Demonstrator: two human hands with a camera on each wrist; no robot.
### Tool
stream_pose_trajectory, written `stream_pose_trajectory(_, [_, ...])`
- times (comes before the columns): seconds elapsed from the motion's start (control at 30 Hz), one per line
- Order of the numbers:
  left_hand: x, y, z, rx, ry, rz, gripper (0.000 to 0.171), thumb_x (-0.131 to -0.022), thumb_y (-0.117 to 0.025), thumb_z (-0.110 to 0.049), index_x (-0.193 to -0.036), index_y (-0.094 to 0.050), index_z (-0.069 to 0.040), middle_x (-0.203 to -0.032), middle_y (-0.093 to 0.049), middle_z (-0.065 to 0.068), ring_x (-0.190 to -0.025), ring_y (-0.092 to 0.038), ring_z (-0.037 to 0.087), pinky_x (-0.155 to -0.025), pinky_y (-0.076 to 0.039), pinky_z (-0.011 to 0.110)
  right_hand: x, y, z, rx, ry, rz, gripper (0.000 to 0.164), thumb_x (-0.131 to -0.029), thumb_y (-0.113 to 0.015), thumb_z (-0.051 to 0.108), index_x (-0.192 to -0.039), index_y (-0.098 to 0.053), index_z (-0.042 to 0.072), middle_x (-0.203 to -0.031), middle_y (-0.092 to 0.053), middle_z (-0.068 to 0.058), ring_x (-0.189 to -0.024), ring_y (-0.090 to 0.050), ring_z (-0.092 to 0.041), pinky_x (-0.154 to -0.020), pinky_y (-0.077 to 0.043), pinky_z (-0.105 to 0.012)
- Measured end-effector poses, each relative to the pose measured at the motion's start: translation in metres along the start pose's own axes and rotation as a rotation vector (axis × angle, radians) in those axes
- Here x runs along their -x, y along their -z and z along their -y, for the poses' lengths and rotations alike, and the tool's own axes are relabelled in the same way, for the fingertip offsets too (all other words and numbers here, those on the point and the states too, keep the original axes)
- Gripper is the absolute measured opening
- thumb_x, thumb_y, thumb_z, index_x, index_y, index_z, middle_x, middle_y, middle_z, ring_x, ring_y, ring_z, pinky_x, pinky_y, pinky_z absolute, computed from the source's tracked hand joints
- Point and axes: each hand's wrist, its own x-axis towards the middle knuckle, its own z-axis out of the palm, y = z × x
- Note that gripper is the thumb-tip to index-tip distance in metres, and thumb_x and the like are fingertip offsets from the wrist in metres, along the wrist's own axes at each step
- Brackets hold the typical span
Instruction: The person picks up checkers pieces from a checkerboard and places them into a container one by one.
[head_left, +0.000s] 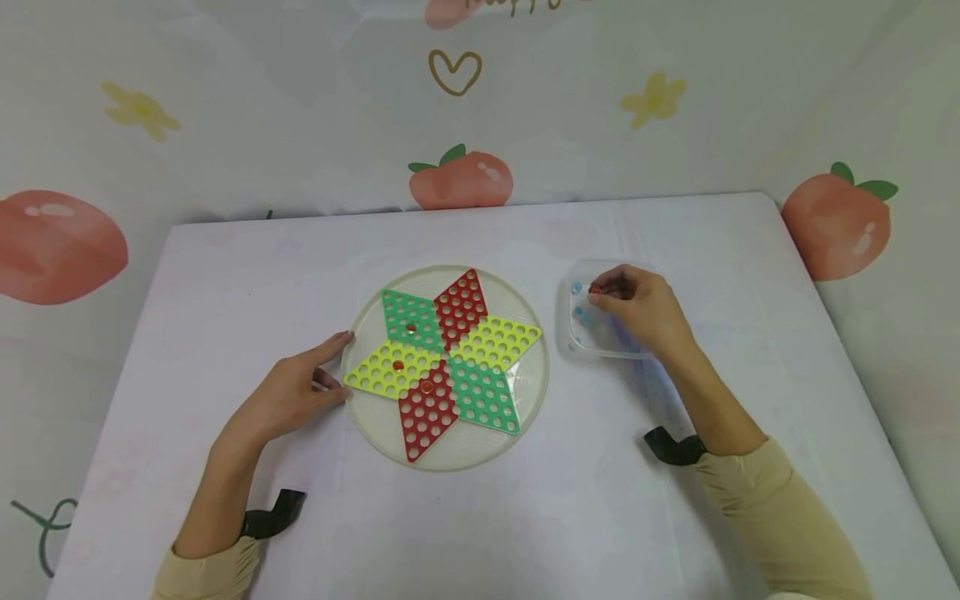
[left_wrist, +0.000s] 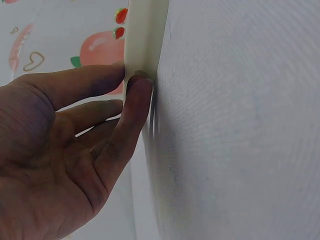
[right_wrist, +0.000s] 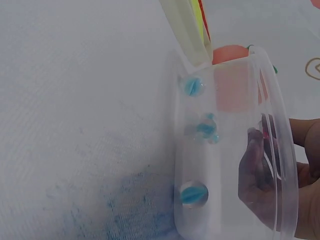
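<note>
A round cream board (head_left: 525, 408) lies on the table, bearing a six-pointed star of red, green and yellow sections with holes. Three red marbles sit on it, on the green (head_left: 411, 328), yellow (head_left: 398, 365) and red (head_left: 427, 386) sections at the left. My left hand (head_left: 296, 387) touches the board's left rim, thumb and forefinger apart along the edge. Over the clear plastic container (head_left: 600, 346), my right hand (head_left: 637, 304) pinches a red marble (head_left: 595, 290) between its fingertips. Blue-swirled marbles (right_wrist: 194, 194) lie inside the container, seen through its wall in the right wrist view.
A white cloth (head_left: 465, 533) covers the table, whose far edge meets a fruit-printed backdrop (head_left: 461, 179). The container stands to the right of the board, with a gap between them. Black wrist mounts (head_left: 675, 447) stick out from both forearms.
</note>
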Motion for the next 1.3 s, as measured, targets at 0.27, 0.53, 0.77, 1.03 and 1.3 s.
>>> stream_pose_trajectory(0.27, [-0.001,0.001,-0.001,-0.001,-0.006,0.006,0.077,-0.086,-0.076,-0.007,-0.153,-0.038,-0.006,-0.154,-0.039,0.02,-0.086,-0.062,0.017,-0.068,-0.053,0.028,-0.008,-0.003,-0.002,0.037,-0.011,-0.009,0.026,-0.092,-0.073,0.021,-0.108,-0.067,0.002,-0.104,-0.069,-0.012,-0.093,-0.064,-0.022,-0.077,-0.049,-0.022])
stream_pose_trajectory(0.53, [0.0,0.003,-0.001,0.006,-0.008,0.007,0.076,-0.086,-0.075,-0.008,-0.153,-0.038,-0.006,-0.155,-0.037,0.02,-0.086,-0.063,0.018,-0.069,-0.053,0.027,-0.014,-0.006,-0.001,0.116,-0.018,-0.01,0.022,-0.09,-0.074,0.021,-0.104,-0.07,0.004,-0.1,-0.072,-0.013,-0.093,-0.066,-0.024,-0.076,-0.048,-0.026])
stream_pose_trajectory(0.77, [0.001,0.003,0.0,0.008,-0.003,0.015,0.077,-0.086,-0.075,-0.009,-0.153,-0.037,-0.007,-0.155,-0.038,0.019,-0.086,-0.063,0.017,-0.07,-0.054,0.027,-0.018,-0.007,0.0,0.153,-0.038,0.02,0.023,-0.089,-0.075,0.023,-0.105,-0.074,0.006,-0.098,-0.073,-0.011,-0.091,-0.065,-0.024,-0.076,-0.049,-0.031])
stream_pose_trajectory(1.03, [0.003,0.003,0.001,0.004,0.008,0.017,0.077,-0.086,-0.075,-0.007,-0.153,-0.037,-0.007,-0.154,-0.039,0.018,-0.085,-0.063,0.018,-0.069,-0.054,0.026,-0.023,-0.013,-0.005,0.228,-0.041,0.044,0.023,-0.088,-0.076,0.024,-0.101,-0.076,0.006,-0.09,-0.071,-0.007,-0.082,-0.061,-0.021,-0.07,-0.047,-0.031])
stream_pose_trajectory(1.3, [0.001,0.003,-0.001,0.005,-0.015,0.017,0.078,-0.085,-0.077,-0.007,-0.153,-0.038,-0.007,-0.154,-0.039,0.02,-0.084,-0.063,0.015,-0.07,-0.054,0.027,-0.024,-0.013,-0.005,0.244,-0.081,0.086,0.025,-0.088,-0.075,0.026,-0.105,-0.076,0.008,-0.094,-0.071,-0.008,-0.09,-0.06,-0.025,-0.081,-0.047,-0.038])
